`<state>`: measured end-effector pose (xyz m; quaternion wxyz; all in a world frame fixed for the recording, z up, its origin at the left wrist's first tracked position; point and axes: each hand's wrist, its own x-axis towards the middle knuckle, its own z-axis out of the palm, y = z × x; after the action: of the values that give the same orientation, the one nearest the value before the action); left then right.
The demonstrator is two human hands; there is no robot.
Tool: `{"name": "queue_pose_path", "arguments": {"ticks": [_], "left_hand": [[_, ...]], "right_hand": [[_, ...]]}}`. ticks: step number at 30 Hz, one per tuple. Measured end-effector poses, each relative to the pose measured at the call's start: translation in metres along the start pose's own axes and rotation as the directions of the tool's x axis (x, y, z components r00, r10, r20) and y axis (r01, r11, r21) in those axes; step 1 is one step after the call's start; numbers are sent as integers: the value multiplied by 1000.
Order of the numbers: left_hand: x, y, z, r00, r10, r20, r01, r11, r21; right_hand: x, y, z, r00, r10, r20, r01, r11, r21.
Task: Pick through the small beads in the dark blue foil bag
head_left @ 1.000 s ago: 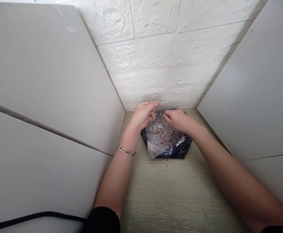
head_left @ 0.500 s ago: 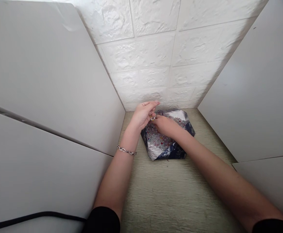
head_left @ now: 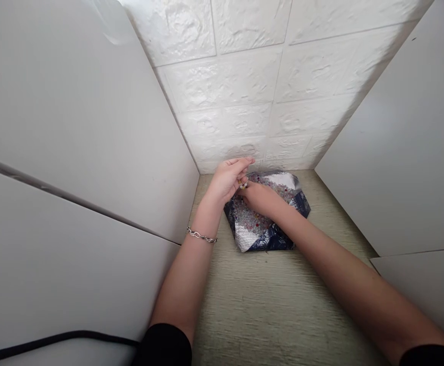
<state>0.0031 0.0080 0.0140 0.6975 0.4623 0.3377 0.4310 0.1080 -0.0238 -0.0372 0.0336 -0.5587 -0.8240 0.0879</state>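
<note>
My left hand (head_left: 227,178) is closed in a pinch above the far left part of a foil-lined pouch. A short string of white and yellow beads (head_left: 242,184) hangs at its fingers; the thread itself is too fine to make out. My right hand (head_left: 260,197) reaches in from the right, just below it, with its fingers curled together close to the bead string. Those fingertips are mostly hidden, so what they pinch is unclear. Under both hands, the silver and dark blue patterned pouch (head_left: 246,240) lies spread flat, with many small clear, pink and red beads (head_left: 254,222) heaped on it.
The pouch lies on a greenish wood-grain surface (head_left: 260,305) against a white brick-pattern wall (head_left: 244,76). Pale panels stand close on the left (head_left: 72,117) and right (head_left: 416,152). A black cable (head_left: 72,334) runs along the lower left.
The whole view has shifted slightly, so everything sits a little further right. Both hands keep nearly the same pose over the beads, and the bead string stays at the left fingers.
</note>
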Motion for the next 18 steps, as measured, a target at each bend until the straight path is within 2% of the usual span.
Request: {"name": "queue_pose_path", "arguments": {"ticks": [10,18], "left_hand": [[1,-2,-2,1000,-9,8,9,1000,7],[0,-3,0,1000,-6,2,6,1000,11]], "right_hand": [[-1,-1,-1,996,-51,-67,44,993,-106],[-1,-4,-1,996,-51,-76,41,992,-122]]}}
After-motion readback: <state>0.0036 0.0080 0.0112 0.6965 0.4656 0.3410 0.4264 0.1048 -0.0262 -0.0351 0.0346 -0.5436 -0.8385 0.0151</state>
